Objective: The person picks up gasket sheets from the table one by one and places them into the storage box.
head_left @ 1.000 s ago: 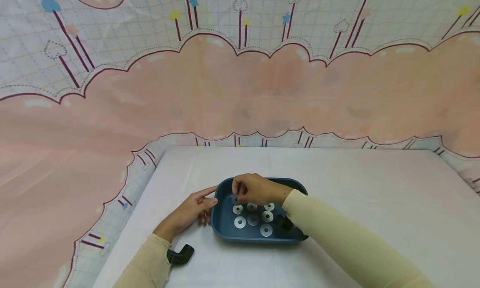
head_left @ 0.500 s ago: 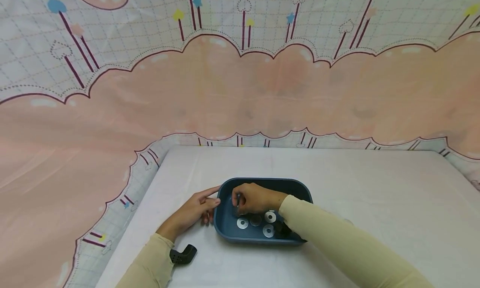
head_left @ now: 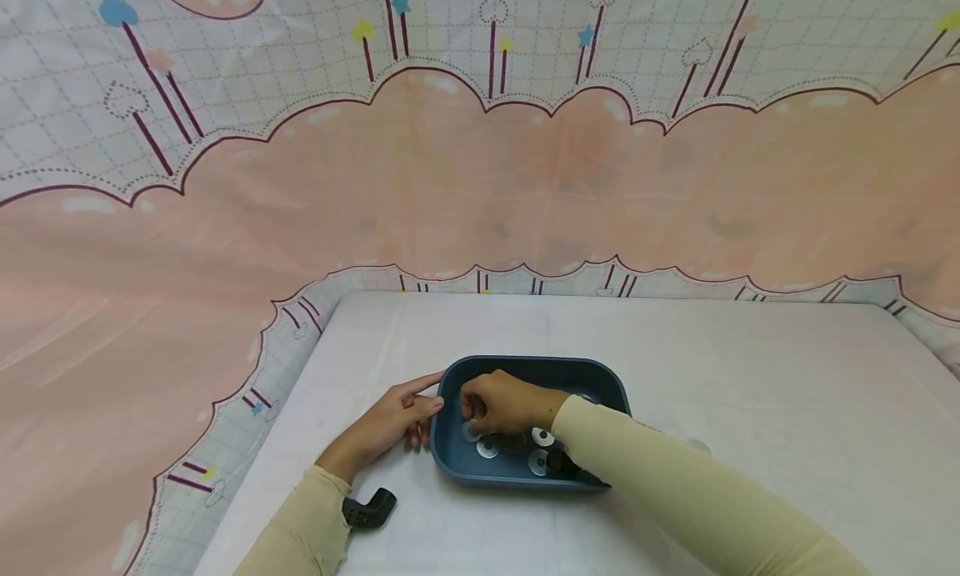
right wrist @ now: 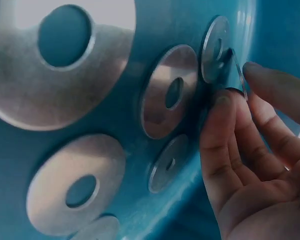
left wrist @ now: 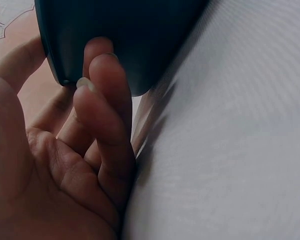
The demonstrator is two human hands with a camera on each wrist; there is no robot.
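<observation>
My right hand reaches down into a blue tray, near its left end. Its thumb and fingers pinch a thin metal washer, seen edge-on in the right wrist view. Around it, several flat washers with round holes lie on the tray floor, among them a large one, a tilted-looking one and one close by the fingertips. My left hand is at the tray's left end, fingertips against the outer wall and index finger along the rim. The right hand hides part of the tray floor.
The tray stands on a white-covered table. Black wrist devices show at the left sleeve and, over the tray, below the right wrist. Behind the table hangs a peach and white patterned cloth.
My right hand has gone from the tray's back left lower and nearer the front, covering washers that showed before. The left hand has stayed at the tray's end. The head view has shifted slightly.
</observation>
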